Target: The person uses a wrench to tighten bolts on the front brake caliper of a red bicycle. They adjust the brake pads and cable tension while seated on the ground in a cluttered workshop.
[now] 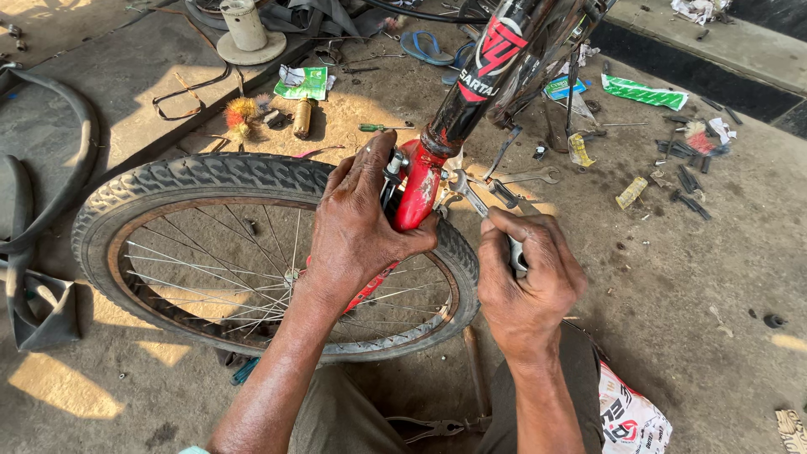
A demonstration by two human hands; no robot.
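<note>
— Starting at the left, what do we see?
— We see a bicycle wheel lying on the dusty ground, with an inner tube beside it.
— And our left hand?
— Its fingers curl tight around the red fork, at the wheel's right side.
— Then our right hand?
— It's fisted around a spanner, whose head sits against the fork. Small tools lie scattered farther right.

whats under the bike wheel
Under the bicycle wheel there is bare dusty concrete floor, showing between the spokes. The left hand covers the part by the red fork; the hub is partly hidden.
</note>
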